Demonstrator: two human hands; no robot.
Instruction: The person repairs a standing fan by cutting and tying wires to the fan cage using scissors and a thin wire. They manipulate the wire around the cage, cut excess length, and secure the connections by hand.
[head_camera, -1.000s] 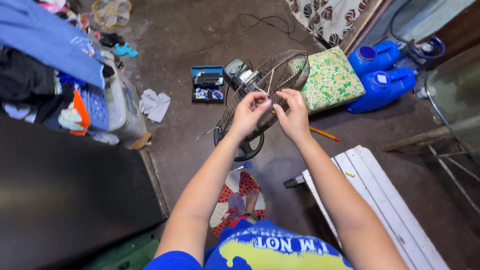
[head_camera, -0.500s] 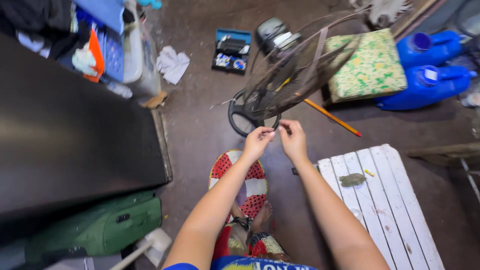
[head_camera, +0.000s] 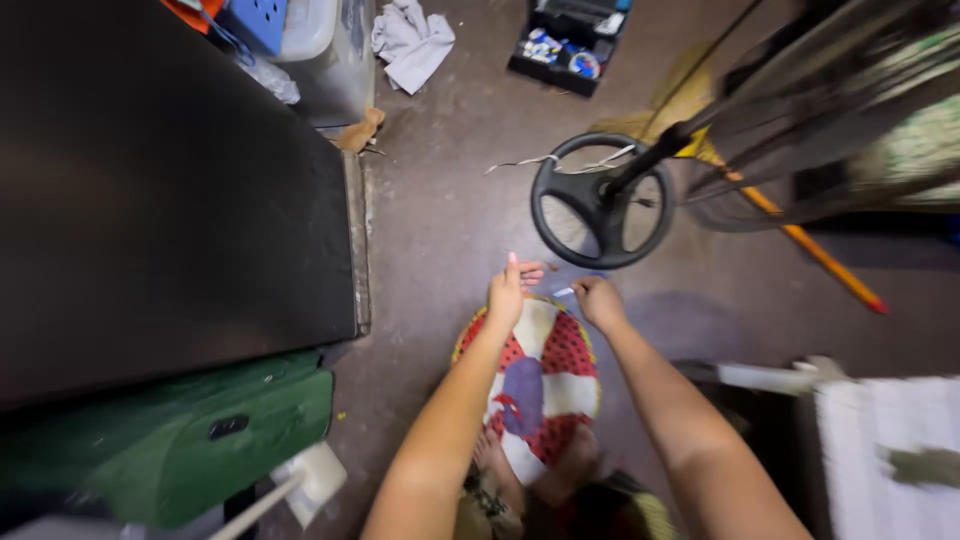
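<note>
Now both hands pinch a thin pale strip (head_camera: 565, 291) between them, left hand (head_camera: 508, 290) and right hand (head_camera: 598, 300) keeping it taut near the fan base (head_camera: 600, 200).

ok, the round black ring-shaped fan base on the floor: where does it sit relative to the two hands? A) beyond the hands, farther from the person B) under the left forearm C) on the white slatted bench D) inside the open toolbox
A: the round black ring-shaped fan base lies on the floor past the left hand and right hand, touching neither.
</note>
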